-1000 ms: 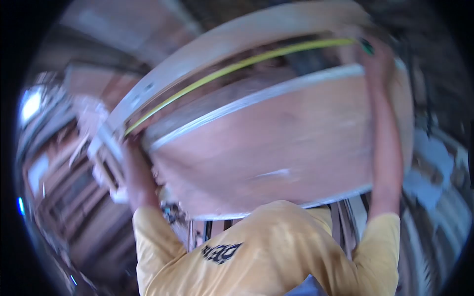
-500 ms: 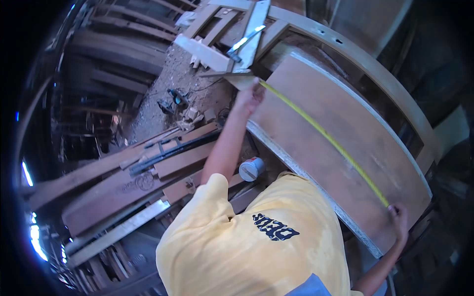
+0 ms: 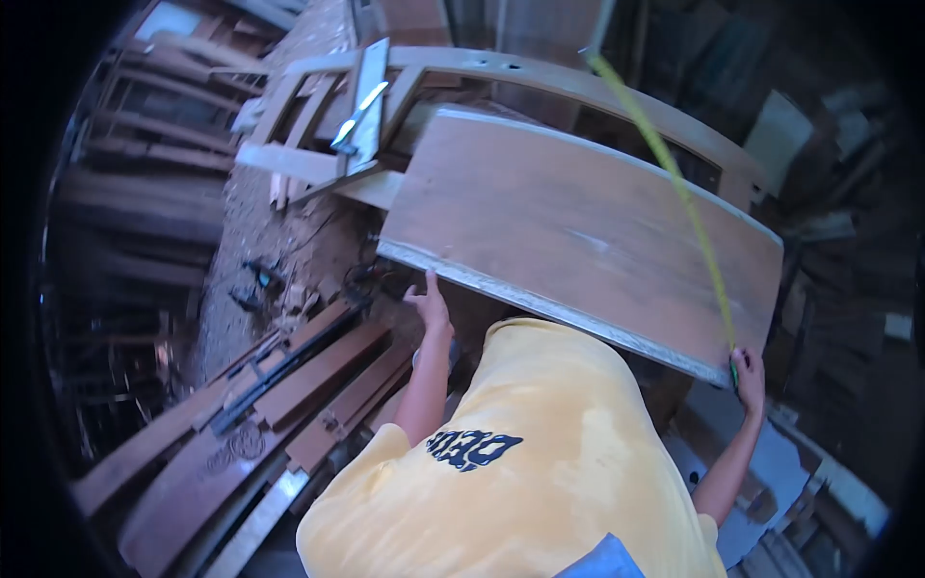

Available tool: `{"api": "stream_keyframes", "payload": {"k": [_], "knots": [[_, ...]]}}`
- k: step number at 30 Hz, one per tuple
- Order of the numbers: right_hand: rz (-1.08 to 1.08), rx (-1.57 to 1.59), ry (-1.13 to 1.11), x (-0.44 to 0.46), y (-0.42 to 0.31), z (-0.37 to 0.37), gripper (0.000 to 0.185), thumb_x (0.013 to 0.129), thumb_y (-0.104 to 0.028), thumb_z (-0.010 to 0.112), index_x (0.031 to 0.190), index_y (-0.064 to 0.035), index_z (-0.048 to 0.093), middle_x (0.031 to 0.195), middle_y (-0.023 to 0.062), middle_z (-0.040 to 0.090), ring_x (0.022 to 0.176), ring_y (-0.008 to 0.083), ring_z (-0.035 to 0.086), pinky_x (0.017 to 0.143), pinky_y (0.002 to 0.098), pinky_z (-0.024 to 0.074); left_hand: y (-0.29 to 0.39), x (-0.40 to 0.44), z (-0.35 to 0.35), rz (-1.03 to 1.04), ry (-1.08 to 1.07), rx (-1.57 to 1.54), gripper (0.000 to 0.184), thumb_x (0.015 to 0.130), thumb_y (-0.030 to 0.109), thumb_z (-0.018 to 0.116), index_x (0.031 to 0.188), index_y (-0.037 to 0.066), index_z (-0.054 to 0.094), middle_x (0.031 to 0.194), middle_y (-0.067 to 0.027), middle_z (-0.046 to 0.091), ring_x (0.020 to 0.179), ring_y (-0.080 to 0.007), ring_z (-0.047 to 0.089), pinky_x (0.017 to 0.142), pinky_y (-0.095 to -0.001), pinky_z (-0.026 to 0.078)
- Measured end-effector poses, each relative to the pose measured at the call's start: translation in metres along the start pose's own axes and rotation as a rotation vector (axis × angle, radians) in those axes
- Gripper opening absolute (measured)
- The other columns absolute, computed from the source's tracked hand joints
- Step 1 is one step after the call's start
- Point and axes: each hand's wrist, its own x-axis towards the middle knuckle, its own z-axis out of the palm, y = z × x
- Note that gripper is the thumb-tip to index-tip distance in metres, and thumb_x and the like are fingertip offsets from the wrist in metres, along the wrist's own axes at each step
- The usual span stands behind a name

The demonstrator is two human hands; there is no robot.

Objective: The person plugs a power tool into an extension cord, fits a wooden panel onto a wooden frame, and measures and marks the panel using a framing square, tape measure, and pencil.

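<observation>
A brown wooden panel (image 3: 578, 226) with pale edges lies in front of me. My right hand (image 3: 749, 374) is closed around a tape measure (image 3: 735, 370) at the panel's near right corner; only a bit of green on its case shows. From it the yellow tape blade (image 3: 686, 197) rises in a bowed line across the panel, its free end past the far edge. My left hand (image 3: 434, 306) is at the panel's near edge, left of centre. Its index finger points up to the edge and the thumb is spread, with nothing held.
Behind the panel stands a curved wooden frame (image 3: 554, 77). A metal square (image 3: 358, 120) lies on boards at its left. Long planks (image 3: 323, 376) are stacked at lower left, beside a carved board (image 3: 198, 486). A dark power tool (image 3: 258, 279) sits on the littered ground.
My left hand has let go of the tape's end and come down to the near edge. The blade has swung off the panel's length toward the far side. The view has shifted.
</observation>
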Motion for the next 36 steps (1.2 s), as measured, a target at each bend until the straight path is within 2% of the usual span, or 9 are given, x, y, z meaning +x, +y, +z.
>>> {"api": "stream_keyframes", "payload": {"k": [2, 3, 7, 16, 18, 25, 27, 33, 36], "knots": [[0.007, -0.017, 0.073, 0.006, 0.019, -0.015, 0.029, 0.102, -0.028, 0.060, 0.103, 0.0005, 0.064, 0.084, 0.0031, 0.058, 0.080, 0.0130, 0.053, 0.072, 0.0321, 0.0453, -0.013, 0.030, 0.010, 0.632, 0.256, 0.340, 0.073, 0.089, 0.047, 0.074, 0.137, 0.001, 0.043, 0.131, -0.0222, 0.053, 0.122, -0.0386, 0.049, 0.105, -0.0527, 0.039], [0.010, 0.106, 0.120, 0.012, 0.029, -0.022, 0.027, 0.104, -0.027, 0.059, 0.103, -0.0013, 0.064, 0.083, 0.0015, 0.057, 0.080, 0.0109, 0.053, 0.071, 0.0302, 0.0446, 0.009, 0.025, 0.010, 0.636, 0.252, 0.336, 0.073, 0.089, 0.047, 0.074, 0.137, 0.001, 0.043, 0.131, -0.0222, 0.053, 0.122, -0.0386, 0.049, 0.105, -0.0527, 0.039], [0.092, 0.381, 0.222, 0.028, 0.043, -0.037, 0.024, 0.107, -0.027, 0.053, 0.102, -0.0065, 0.065, 0.081, -0.0018, 0.055, 0.073, 0.0068, 0.053, 0.063, 0.0263, 0.0434, 0.097, 0.039, 0.045, 1.097, 0.015, 0.499, 0.058, 0.092, 0.035, 0.072, 0.132, -0.001, 0.049, 0.126, -0.0240, 0.055, 0.120, -0.0431, 0.049, 0.108, -0.0518, 0.036], [0.312, 0.455, 0.334, 0.066, 0.064, -0.053, 0.027, 0.107, -0.030, 0.051, 0.096, -0.0094, 0.063, 0.076, -0.0013, 0.055, 0.064, 0.0083, 0.055, 0.056, 0.0269, 0.0440, 0.180, 0.132, 0.118, 1.032, -0.197, 0.579, 0.064, 0.092, 0.037, 0.072, 0.138, -0.001, 0.050, 0.129, -0.0258, 0.055, 0.122, -0.0419, 0.051, 0.106, -0.0485, 0.043], [0.272, 0.373, 0.223, 0.072, 0.080, -0.054, 0.027, 0.107, -0.030, 0.051, 0.094, -0.0092, 0.061, 0.074, -0.0007, 0.054, 0.064, 0.0093, 0.055, 0.056, 0.0280, 0.0437, 0.192, 0.155, 0.136, 1.021, -0.185, 0.667, 0.064, 0.094, 0.041, 0.069, 0.138, -0.001, 0.051, 0.129, -0.0266, 0.056, 0.121, -0.0428, 0.053, 0.105, -0.0482, 0.044], [0.415, 0.387, 0.026, 0.082, 0.070, -0.064, 0.031, 0.109, -0.036, 0.048, 0.089, -0.0126, 0.054, 0.067, -0.0004, 0.052, 0.052, 0.0096, 0.052, 0.046, 0.0274, 0.0421, 0.215, 0.193, 0.179, 0.649, -0.361, 0.871, 0.071, 0.097, 0.061, 0.052, 0.128, -0.003, 0.060, 0.126, -0.0337, 0.063, 0.122, -0.0474, 0.059, 0.104, -0.0525, 0.045], [0.430, 0.373, 0.033, 0.082, 0.065, -0.063, 0.031, 0.109, -0.036, 0.048, 0.089, -0.0127, 0.054, 0.068, -0.0009, 0.052, 0.054, 0.0091, 0.053, 0.048, 0.0270, 0.0422, 0.217, 0.196, 0.190, 0.619, -0.274, 0.909, 0.083, 0.095, 0.072, 0.044, 0.128, -0.001, 0.062, 0.125, -0.0338, 0.064, 0.121, -0.0484, 0.059, 0.103, -0.0539, 0.045], [0.257, 0.205, 0.131, 0.110, 0.041, -0.078, 0.027, 0.109, -0.032, 0.051, 0.090, -0.0138, 0.057, 0.076, -0.0057, 0.047, 0.066, 0.0045, 0.045, 0.059, 0.0241, 0.0378, 0.268, 0.182, 0.227, 0.596, -0.209, 0.949, 0.085, 0.092, 0.076, 0.045, 0.129, 0.002, 0.065, 0.127, -0.0281, 0.066, 0.121, -0.0459, 0.061, 0.103, -0.0537, 0.046], [0.436, 0.285, 0.154, 0.144, -0.002, -0.094, 0.025, 0.109, -0.031, 0.050, 0.093, -0.0143, 0.058, 0.079, -0.0060, 0.048, 0.068, 0.0045, 0.046, 0.061, 0.0243, 0.0385, 0.305, 0.178, 0.263, 0.590, -0.214, 0.875, 0.085, 0.091, 0.077, 0.047, 0.136, 0.006, 0.062, 0.133, -0.0256, 0.064, 0.125, -0.0436, 0.060, 0.105, -0.0523, 0.046]]}}
